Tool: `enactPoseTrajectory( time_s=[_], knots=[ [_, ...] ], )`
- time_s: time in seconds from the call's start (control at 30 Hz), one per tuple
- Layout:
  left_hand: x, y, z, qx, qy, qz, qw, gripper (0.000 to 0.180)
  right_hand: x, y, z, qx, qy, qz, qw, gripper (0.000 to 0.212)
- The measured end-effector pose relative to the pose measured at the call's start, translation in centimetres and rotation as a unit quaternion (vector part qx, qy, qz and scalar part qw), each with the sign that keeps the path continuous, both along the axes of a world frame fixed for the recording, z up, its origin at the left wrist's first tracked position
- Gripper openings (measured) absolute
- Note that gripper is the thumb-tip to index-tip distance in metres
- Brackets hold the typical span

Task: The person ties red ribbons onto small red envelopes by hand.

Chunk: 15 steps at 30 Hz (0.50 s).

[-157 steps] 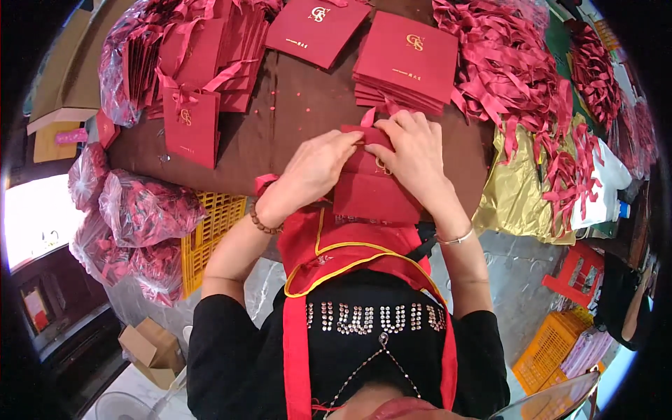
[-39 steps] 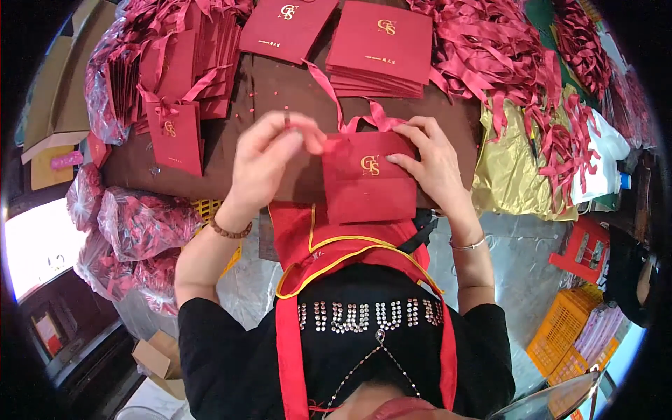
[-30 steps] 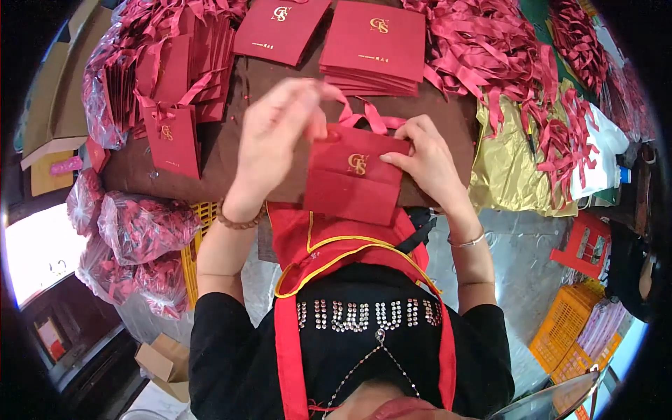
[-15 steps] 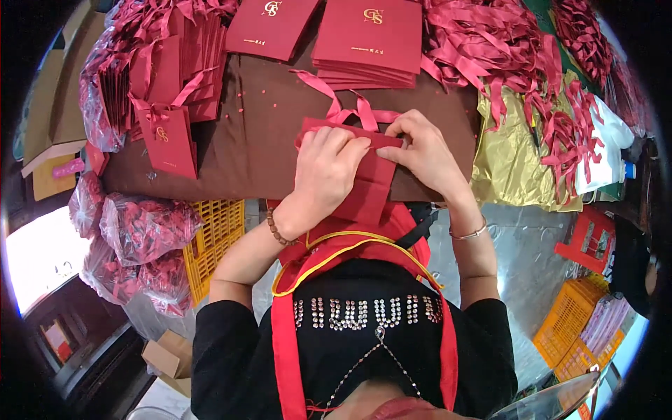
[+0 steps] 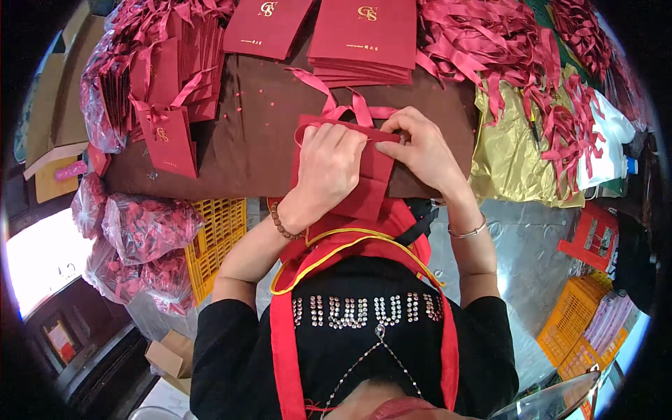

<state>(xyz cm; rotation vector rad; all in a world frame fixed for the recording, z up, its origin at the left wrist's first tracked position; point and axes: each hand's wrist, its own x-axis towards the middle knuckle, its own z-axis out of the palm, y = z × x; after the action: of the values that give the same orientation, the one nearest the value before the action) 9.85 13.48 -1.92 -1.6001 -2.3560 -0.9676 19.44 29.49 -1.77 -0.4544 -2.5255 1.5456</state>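
A red paper gift bag [image 5: 367, 185] lies at the near edge of the brown-covered table, its top edge between my two hands. My left hand [image 5: 329, 164] is closed over the bag's left side, knuckles up. At the upper right corner of the bag, my right hand [image 5: 423, 150] pinches the edge between thumb and fingers. A red ribbon [image 5: 360, 110] loops out past the bag's top edge and trails off to the left. What the left fingertips grip inside the opening is hidden.
Flat red bags [image 5: 364, 35] are stacked beyond my hands. Finished-looking bags with ribbon handles [image 5: 168, 140] stand at left. Loose red ribbons [image 5: 490, 42] heap at right beside gold wrapping [image 5: 511, 154]. Plastic sacks [image 5: 150, 227] and a yellow crate [image 5: 215, 238] sit lower left.
Both hands stay on the bag's top edge with only slight finger movement. The whole view has shifted a little.
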Motion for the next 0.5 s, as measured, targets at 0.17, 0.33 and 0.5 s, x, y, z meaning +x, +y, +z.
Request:
enactPoseTrajectory(
  time_s=[0.17,0.33,0.5],
  knots=[
    [0.5,0.2,0.8,-0.059,0.025,0.000,0.998,0.005,0.3,-0.4,0.2,0.001,0.023,0.014,1.000,0.016],
    [0.9,0.6,0.6,-0.034,0.059,-0.006,0.998,0.012,0.5,-0.8,0.9,0.008,0.043,0.012,0.999,0.014],
    [0.8,0.2,1.6,-0.010,-0.166,-0.024,0.986,0.031,0.9,-0.8,1.3,0.007,0.043,0.006,0.999,0.012]
  ],
)
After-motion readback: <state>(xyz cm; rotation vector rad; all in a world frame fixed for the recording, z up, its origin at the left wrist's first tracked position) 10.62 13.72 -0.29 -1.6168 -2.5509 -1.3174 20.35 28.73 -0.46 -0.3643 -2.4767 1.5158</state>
